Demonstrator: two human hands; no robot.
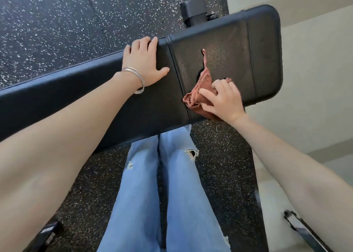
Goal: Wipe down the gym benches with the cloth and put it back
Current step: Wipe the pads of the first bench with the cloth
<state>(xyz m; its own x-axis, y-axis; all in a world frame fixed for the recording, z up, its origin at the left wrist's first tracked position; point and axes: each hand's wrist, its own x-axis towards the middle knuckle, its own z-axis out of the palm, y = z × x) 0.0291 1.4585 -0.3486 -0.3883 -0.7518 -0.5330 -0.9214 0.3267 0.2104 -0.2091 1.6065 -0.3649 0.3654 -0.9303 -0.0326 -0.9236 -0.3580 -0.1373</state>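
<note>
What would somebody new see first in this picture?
The rust-red cloth pops out, bunched and held by the right hand on the wide end of the black bench. The left hand, with silver bangles at its wrist, rests flat on the bench beside it. Below are blue ripped jeans over a speckled floor.

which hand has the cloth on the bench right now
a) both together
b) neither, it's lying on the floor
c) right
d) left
c: the right hand bunches the cloth against the bench, while the left hand rests bare on the pad, apart from it.
</note>
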